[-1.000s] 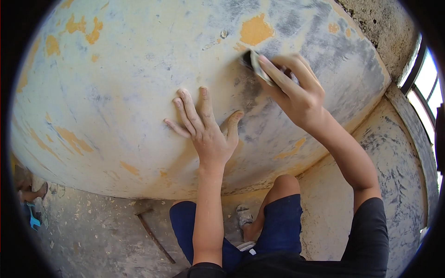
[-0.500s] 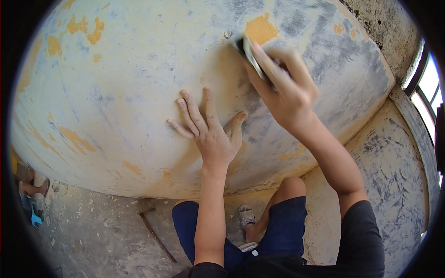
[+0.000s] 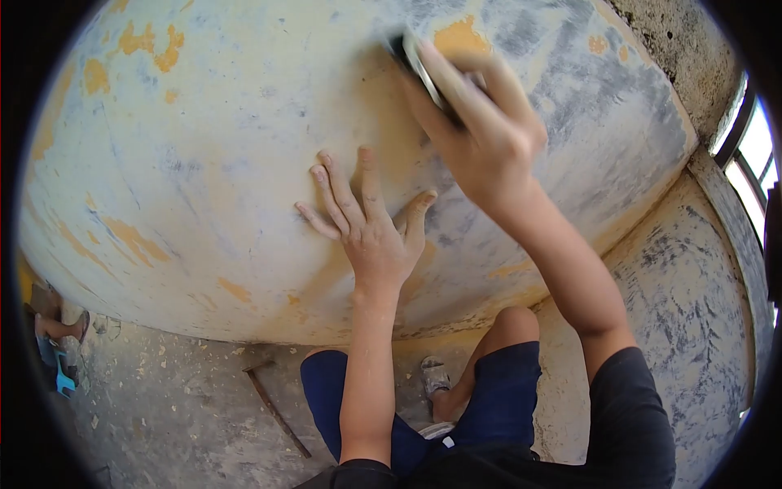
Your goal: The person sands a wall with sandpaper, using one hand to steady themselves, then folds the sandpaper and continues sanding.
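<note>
In front of me curves a large pale surface point(image 3: 220, 163), mottled with grey smears and orange-yellow patches. My left hand point(image 3: 371, 236) lies on it with the fingers spread, holding nothing. Higher and to the right, my right hand point(image 3: 489, 130) grips a sanding block point(image 3: 423, 73), dark on one side and light on the other, pressed against the surface. Motion blurs the block and the fingers, so its exact make is hard to see. An orange patch point(image 3: 460, 34) shows just beyond the right hand.
A hammer-like tool with a long handle point(image 3: 277, 411) lies on the worn concrete floor point(image 3: 187, 399). Another person's foot point(image 3: 81, 326) and a light-blue object point(image 3: 63, 376) are at the far left. A rough wall point(image 3: 676, 49) and a barred window point(image 3: 753, 147) stand right.
My right hand has moved the sanding block up and slightly left along the surface. The left hand stays spread in almost the same place.
</note>
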The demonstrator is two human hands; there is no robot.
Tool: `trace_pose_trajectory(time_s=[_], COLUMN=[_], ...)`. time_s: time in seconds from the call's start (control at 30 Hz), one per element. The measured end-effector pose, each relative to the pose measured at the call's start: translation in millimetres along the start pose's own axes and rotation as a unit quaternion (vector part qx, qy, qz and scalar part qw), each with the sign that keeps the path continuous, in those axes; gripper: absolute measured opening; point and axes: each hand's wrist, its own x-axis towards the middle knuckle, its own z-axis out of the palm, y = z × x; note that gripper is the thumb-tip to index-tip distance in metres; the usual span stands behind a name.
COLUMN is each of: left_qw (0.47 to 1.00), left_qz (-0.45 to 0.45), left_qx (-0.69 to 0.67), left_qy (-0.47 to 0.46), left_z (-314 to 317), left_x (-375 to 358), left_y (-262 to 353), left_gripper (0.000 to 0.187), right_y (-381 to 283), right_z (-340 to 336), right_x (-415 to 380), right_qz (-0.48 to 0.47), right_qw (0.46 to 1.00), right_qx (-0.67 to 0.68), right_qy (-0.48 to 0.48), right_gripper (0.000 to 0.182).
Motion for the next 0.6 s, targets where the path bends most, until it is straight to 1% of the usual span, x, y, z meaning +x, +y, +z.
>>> trace_pose_trajectory(time_s=[0.1,0.13,0.17,0.2,0.23,0.27,0.3,0.37,0.4,0.43,0.47,0.53,0.6], left_qw=[1.0,1.0,1.0,1.0,0.999,0.999,0.999,0.999,1.0,1.0,1.0,1.0,1.0], left_qz=[-0.003,-0.006,-0.005,0.004,0.012,0.013,0.011,0.013,0.005,-0.002,0.002,-0.003,-0.003], left_qx=[0.001,0.001,0.003,0.013,0.024,0.026,0.028,0.027,0.012,-0.003,-0.001,-0.002,-0.002], left_qy=[0.001,0.002,0.008,-0.003,-0.018,-0.017,-0.018,-0.02,-0.007,0.006,0.006,0.014,0.008], left_z=[0.0,-0.7,0.0,1.8,1.8,0.9,0.5,0.9,1.9,2.4,1.7,2.5,2.7], left_x=[-2.2,-1.0,0.3,-0.4,-2.5,-3.2,-2.7,-2.8,-2.1,-1.3,-1.5,-0.6,-1.1], left_y=[3.1,2.6,0.5,-2.1,-4.1,-4.5,-3.4,-0.9,0.0,0.5,0.7,2.3,3.4], left_gripper=[0.09,0.09,0.09,0.096,0.102,0.102,0.102,0.102,0.096,0.09,0.09,0.091,0.092], right_y=[1.1,1.1,0.8,1.2,2.5,2.1,5.6,12.3,14.5,16.0,15.0,14.6,18.0], right_z=[14.5,8.3,-3.9,-17.0,-33.9,-44.8,-45.3,-47.2,-36.8,-16.2,-2.1,5.8,-5.1], right_x=[22.9,16.8,1.3,-14.8,-31.9,-37.8,-39.6,-37.3,-25.7,-7.6,5.5,17.2,15.4], right_qz=[-0.016,-0.019,-0.003,0.013,0.008,0.004,0.003,-0.052,-0.052,-0.086,-0.119,-0.133,-0.144], right_qw=[1.0,1.0,1.0,1.0,0.998,0.996,0.996,0.993,0.993,0.994,0.991,0.989,0.987], right_qx=[0.003,0.002,0.002,0.002,-0.004,-0.011,-0.009,-0.027,-0.029,-0.002,0.025,0.033,0.035], right_qy=[0.018,0.02,-0.003,-0.028,-0.058,-0.088,-0.085,-0.105,-0.102,-0.074,-0.048,-0.055,-0.066], right_gripper=[0.05,0.05,0.051,0.053,0.053,0.054,0.054,0.059,0.059,0.062,0.064,0.064,0.064])
